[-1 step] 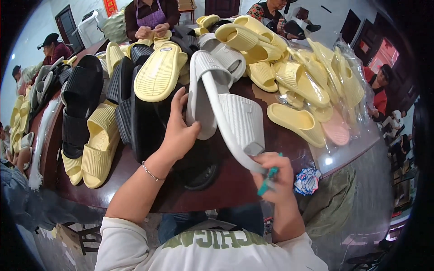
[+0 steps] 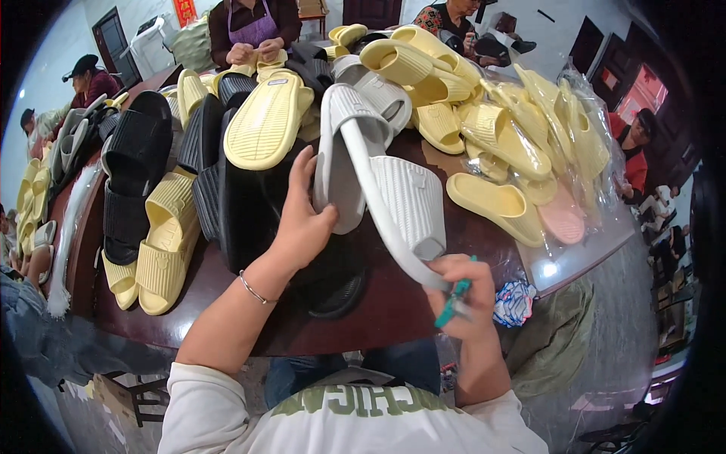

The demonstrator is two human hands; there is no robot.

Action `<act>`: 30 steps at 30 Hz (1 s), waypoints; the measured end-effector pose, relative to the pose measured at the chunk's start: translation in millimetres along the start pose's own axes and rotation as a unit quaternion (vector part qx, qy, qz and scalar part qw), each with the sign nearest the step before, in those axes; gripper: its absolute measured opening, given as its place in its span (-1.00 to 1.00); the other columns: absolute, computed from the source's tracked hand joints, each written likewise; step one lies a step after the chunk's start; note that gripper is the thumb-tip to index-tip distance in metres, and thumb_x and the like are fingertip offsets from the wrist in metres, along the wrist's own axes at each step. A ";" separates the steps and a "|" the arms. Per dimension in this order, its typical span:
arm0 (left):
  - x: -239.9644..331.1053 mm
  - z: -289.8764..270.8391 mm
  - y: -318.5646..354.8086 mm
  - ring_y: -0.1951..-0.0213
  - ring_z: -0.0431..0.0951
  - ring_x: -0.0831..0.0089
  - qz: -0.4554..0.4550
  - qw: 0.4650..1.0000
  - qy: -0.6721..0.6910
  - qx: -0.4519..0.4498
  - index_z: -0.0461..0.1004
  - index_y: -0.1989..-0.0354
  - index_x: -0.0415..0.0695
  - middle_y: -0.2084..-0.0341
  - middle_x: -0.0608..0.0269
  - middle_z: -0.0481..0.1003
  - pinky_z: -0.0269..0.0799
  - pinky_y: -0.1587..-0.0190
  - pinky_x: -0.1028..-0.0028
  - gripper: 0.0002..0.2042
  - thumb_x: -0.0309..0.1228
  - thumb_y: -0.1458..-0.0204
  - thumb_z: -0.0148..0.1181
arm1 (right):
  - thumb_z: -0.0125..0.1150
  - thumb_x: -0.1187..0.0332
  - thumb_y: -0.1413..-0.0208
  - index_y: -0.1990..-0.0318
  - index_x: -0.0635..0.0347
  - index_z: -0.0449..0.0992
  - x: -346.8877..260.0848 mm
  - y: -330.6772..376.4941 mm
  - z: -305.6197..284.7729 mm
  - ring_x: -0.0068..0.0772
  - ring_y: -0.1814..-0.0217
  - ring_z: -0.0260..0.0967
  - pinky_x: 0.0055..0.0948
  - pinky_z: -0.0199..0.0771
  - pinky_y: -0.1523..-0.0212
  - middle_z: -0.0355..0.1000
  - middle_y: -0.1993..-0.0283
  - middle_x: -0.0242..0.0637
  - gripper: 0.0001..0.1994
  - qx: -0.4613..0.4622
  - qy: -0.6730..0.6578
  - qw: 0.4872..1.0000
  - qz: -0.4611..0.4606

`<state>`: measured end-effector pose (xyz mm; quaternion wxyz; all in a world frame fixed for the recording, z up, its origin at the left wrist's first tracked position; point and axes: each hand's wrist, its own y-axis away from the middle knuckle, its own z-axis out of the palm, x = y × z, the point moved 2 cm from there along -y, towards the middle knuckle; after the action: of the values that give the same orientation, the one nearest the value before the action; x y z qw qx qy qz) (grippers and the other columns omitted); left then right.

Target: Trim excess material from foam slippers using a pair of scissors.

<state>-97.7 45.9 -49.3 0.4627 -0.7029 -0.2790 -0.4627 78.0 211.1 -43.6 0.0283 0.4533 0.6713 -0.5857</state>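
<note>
We are standing at a dark worktop (image 2: 378,318) heaped with yellow slippers (image 2: 268,121) and black slippers (image 2: 136,166). We are lifting a pale grey slipper (image 2: 378,189) above it, our left hand (image 2: 302,223) gripping its strap end, our right hand (image 2: 461,291) pinching its heel while clasping a teal tool (image 2: 452,303).

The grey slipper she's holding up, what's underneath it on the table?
Under the grey slipper, held by the left hand and right hand, show the dark brown table and a black slipper. What lies directly beneath its sole is covered.
</note>
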 end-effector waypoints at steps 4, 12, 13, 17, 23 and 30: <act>3.7 7.9 5.7 -0.15 0.17 0.23 -0.022 0.999 -0.002 -0.039 -0.20 -0.24 -0.19 -0.14 -0.09 0.07 0.13 -0.13 0.40 -0.25 -0.73 0.22 -0.08 | 0.24 0.63 0.21 0.27 0.17 0.22 6.4 1.1 6.0 -0.28 0.28 0.41 -0.42 0.40 0.28 0.44 0.28 -0.14 -0.65 -0.022 0.044 0.999 0.013; 1.8 20.4 12.2 -0.15 0.16 0.28 -0.038 0.994 0.072 -0.073 -0.20 -0.25 -0.19 -0.15 -0.06 0.06 0.13 -0.13 0.43 -0.30 -0.75 0.13 -0.12 | 0.25 0.62 0.27 0.28 0.17 0.25 34.7 3.1 41.0 -0.25 0.25 0.43 -0.43 0.40 0.25 0.46 0.25 -0.17 -0.63 0.015 0.067 0.993 0.092; 1.2 20.2 12.9 -0.15 0.16 0.29 -0.051 0.993 0.072 -0.078 -0.20 -0.25 -0.19 -0.16 -0.05 0.06 0.13 -0.13 0.43 -0.30 -0.74 0.12 -0.12 | 0.25 0.62 0.27 0.28 0.17 0.25 33.9 3.0 43.6 -0.25 0.25 0.43 -0.43 0.40 0.25 0.46 0.25 -0.17 -0.63 0.015 0.066 0.993 0.092; -2.0 19.3 13.3 -0.20 0.06 0.36 -0.043 0.985 0.142 -0.087 -0.20 -0.26 -0.18 -0.19 0.04 0.02 -0.02 -0.21 0.43 -0.28 -0.75 0.13 -0.07 | 0.26 0.62 0.31 0.29 0.17 0.25 23.2 -4.4 52.5 -0.20 0.26 0.43 -0.40 0.40 0.25 0.46 0.27 -0.16 -0.62 -0.032 0.120 0.989 0.083; 11.2 17.4 19.1 -0.18 0.09 0.31 -0.098 0.949 0.287 -0.089 -0.19 -0.26 -0.16 -0.18 0.02 0.01 0.10 -0.15 0.40 -0.30 -0.66 0.08 -0.03 | 0.25 0.62 0.28 0.29 0.16 0.23 31.9 3.7 43.4 -0.18 0.25 0.41 -0.40 0.37 0.25 0.44 0.29 -0.14 -0.63 -0.019 0.114 0.993 -0.023; 9.3 26.3 32.0 -0.11 0.19 0.30 -0.024 0.996 0.026 -0.077 -0.15 -0.25 -0.15 -0.13 0.03 0.07 0.19 -0.08 0.37 -0.26 -0.59 0.17 0.04 | 0.22 0.64 0.28 0.24 0.10 0.23 36.4 13.8 42.2 -0.32 0.29 0.39 -0.41 0.37 0.31 0.44 0.25 -0.20 -0.59 -0.014 -0.025 1.000 0.002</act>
<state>-57.2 56.1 -57.2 0.4028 -0.7175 -0.2473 -0.5116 44.6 196.4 -88.0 0.0520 0.4395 0.6776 -0.5874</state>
